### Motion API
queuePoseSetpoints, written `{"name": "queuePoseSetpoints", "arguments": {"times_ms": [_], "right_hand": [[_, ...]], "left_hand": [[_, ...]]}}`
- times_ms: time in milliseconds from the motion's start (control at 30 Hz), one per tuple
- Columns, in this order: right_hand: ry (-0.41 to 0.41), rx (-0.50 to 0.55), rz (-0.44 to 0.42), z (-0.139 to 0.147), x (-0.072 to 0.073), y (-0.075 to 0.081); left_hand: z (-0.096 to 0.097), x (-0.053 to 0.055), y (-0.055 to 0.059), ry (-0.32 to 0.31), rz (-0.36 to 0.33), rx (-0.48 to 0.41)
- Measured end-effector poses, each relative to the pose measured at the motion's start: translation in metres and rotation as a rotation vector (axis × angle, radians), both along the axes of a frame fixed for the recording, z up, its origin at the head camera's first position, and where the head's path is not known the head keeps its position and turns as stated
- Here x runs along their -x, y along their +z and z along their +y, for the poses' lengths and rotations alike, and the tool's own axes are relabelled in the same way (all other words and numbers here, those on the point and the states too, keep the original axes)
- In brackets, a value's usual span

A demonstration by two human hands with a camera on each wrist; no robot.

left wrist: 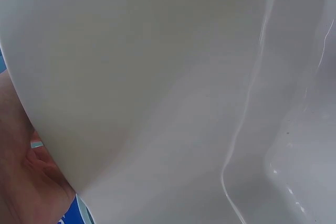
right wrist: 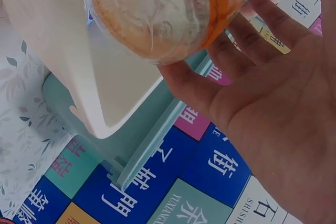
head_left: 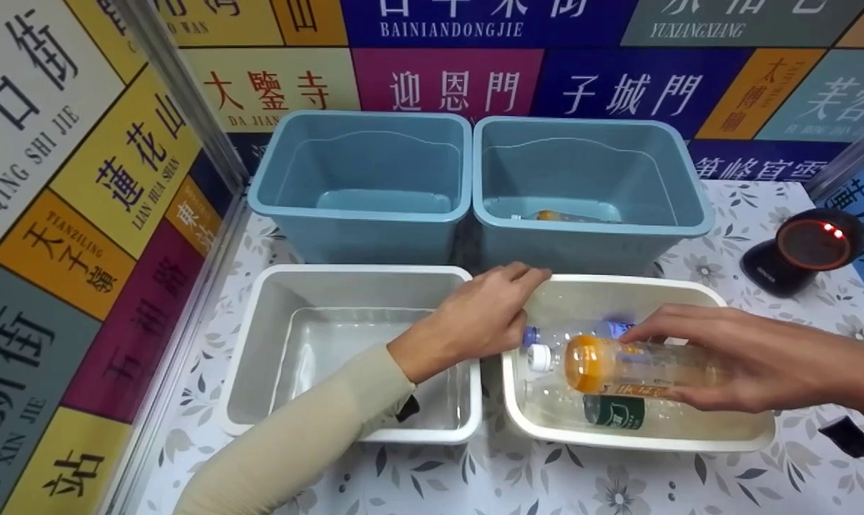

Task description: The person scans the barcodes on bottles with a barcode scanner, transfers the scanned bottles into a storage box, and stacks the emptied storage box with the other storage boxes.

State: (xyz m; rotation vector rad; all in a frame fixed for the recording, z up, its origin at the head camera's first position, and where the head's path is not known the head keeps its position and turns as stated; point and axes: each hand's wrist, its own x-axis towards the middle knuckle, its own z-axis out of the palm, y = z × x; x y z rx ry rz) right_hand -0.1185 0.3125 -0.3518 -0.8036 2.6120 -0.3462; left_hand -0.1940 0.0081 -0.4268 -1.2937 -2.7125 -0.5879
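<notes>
My right hand [head_left: 754, 357] grips a clear plastic bottle [head_left: 661, 372] with an orange label, its orange end pointing left, over the right white bin [head_left: 689, 447]. The right wrist view shows the bottle's rounded clear base [right wrist: 152, 19] above the fingers. Below it in that bin lie several clear bottles, among them one with a white cap [head_left: 539, 357]; a green label [head_left: 618, 412] and a blue-purple cap [head_left: 530, 335] also show. At the bin's back left corner, my left hand [head_left: 486, 311] holds the rim with curled fingers, fingertips partly hidden.
The left white bin [head_left: 242, 365] stands under my left forearm. Behind are two blue bins, left [head_left: 360, 214] and right [head_left: 593, 230]; the right one holds a bottle with orange on it [head_left: 550, 215]. A black scanner [head_left: 779, 265] with red lights stands at right. Printed panels enclose the table.
</notes>
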Motion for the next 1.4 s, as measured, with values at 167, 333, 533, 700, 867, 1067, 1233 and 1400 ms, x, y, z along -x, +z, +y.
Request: {"name": "queuePoseSetpoints", "arguments": {"times_ms": [167,333,533,700,867,1067,1233,1400], "right_hand": [[-0.047,0.002,-0.041,0.001,-0.001,0.004],[-0.057,0.012,-0.041,0.004,0.000,0.009],[-0.083,0.028,-0.023,0.010,0.003,0.010],[-0.112,0.044,-0.022,0.013,0.003,0.010],[-0.158,0.059,-0.005,0.016,0.003,0.014],[-0.146,0.050,0.082,0.022,0.003,0.019],[-0.131,0.042,0.140,0.027,0.005,0.021],[-0.135,0.018,0.169,0.031,0.007,0.023]], "left_hand": [[0.001,-0.001,-0.002,-0.004,0.001,0.003],[0.001,-0.002,-0.003,-0.004,0.002,0.003],[0.001,-0.002,-0.003,-0.008,0.006,-0.010],[0.001,-0.002,-0.003,-0.013,0.012,-0.026],[0.000,-0.002,-0.003,-0.009,0.012,-0.028],[0.001,-0.001,-0.002,-0.007,0.015,-0.022],[0.001,0.000,-0.001,-0.005,0.009,-0.012],[0.001,0.001,-0.001,-0.004,0.007,-0.007]]}}
